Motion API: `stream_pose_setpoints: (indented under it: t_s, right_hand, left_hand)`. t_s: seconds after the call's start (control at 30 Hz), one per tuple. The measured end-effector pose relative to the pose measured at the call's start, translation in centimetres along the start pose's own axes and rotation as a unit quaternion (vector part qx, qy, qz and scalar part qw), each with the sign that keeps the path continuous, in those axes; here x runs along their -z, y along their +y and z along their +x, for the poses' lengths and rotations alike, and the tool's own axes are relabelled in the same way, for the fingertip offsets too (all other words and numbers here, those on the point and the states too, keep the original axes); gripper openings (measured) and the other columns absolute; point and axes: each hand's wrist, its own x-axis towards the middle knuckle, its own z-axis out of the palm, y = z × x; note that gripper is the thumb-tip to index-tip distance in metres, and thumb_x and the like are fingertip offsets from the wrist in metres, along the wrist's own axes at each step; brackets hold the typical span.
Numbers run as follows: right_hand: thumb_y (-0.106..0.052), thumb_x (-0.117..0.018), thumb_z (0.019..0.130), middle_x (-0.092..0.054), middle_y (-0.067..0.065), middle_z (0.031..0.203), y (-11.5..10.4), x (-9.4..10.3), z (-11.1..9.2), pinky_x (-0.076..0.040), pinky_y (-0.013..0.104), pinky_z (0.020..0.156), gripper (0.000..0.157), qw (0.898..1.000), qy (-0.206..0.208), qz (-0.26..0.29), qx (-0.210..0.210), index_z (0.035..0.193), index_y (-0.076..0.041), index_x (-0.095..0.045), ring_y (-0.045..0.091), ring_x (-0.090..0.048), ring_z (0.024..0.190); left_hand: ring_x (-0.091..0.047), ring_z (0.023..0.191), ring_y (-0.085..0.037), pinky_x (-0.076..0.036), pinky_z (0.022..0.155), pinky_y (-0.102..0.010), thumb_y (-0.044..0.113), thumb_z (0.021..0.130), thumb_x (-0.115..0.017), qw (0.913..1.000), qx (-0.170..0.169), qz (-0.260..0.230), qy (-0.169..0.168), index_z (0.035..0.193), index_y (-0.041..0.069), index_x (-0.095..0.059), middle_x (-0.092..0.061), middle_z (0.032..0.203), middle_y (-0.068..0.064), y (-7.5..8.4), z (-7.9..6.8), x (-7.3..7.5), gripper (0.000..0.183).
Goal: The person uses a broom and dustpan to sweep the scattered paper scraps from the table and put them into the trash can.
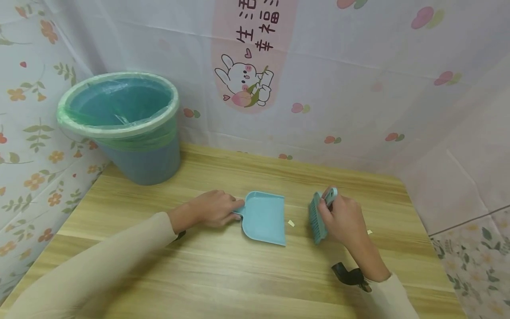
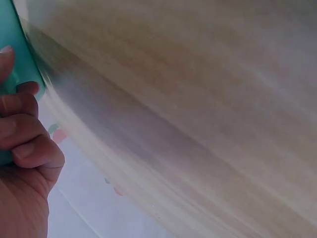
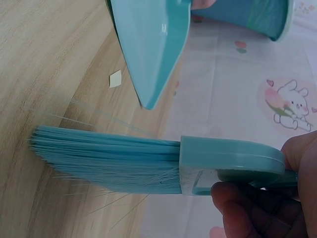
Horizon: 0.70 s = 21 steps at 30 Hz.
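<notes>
In the head view my left hand [image 1: 217,208] grips the short handle of a light blue dustpan [image 1: 264,218], which lies on the table with its open edge facing right. My right hand [image 1: 345,218] holds a blue-green hand brush [image 1: 317,219] by its handle, bristles downward. Between dustpan and brush lies a small pale scrap of paper [image 1: 291,223]; the right wrist view shows the same scrap [image 3: 115,79] near the dustpan's lip. Another pale scrap [image 1: 369,231] sits just right of my right wrist. The left wrist view shows curled fingers [image 2: 37,148] around the green-blue handle.
A blue bin [image 1: 147,155] with a clear liner over its rim stands at the table's back left corner. A printed white cloth [image 1: 338,88] hangs behind the wood-grain table [image 1: 239,279]. Patterned cloth also borders the left and right sides.
</notes>
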Motion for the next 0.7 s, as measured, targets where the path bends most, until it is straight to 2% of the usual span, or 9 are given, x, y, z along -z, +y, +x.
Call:
stream_pose_setpoints:
  t_s: [0.43,0.53,0.7]
  right_hand:
    - [-0.006,-0.06,0.102,-0.032,-0.011,0.059,-0.1,0.5,-0.2,-0.025,0.026,0.047,0.011,1.0,-0.01,-0.003,-0.009,0.092,-0.007,-0.059,0.001,-0.023,0.052]
    - [-0.008,-0.06,0.103,-0.037,-0.009,0.057,0.2,1.6,-0.4,-0.026,0.027,0.046,0.01,1.0,-0.006,-0.012,-0.02,0.096,-0.002,-0.063,0.003,-0.027,0.05]
    - [-0.012,-0.055,0.106,-0.052,-0.001,0.056,2.3,4.6,-0.9,-0.03,0.03,0.041,0.022,0.997,0.009,-0.042,-0.057,0.104,0.006,-0.068,0.011,-0.04,0.046]
  left_hand:
    - [-0.044,0.062,-0.01,-0.043,0.06,-0.028,0.025,0.108,-0.069,0.9998,0.003,-0.008,-0.019,0.108,0.007,-0.062,-0.042,0.07,0.008,-0.1,0.4,0.4,0.018]
    - [-0.044,0.062,-0.01,-0.043,0.06,-0.028,0.025,0.109,-0.069,0.9997,0.006,-0.011,-0.022,0.108,0.007,-0.063,-0.043,0.07,0.007,0.0,0.4,0.4,0.018]
    - [-0.043,0.062,-0.009,-0.043,0.06,-0.029,0.025,0.109,-0.068,0.9996,0.011,-0.01,-0.026,0.109,0.007,-0.063,-0.042,0.07,0.007,-0.1,0.5,0.5,0.019]
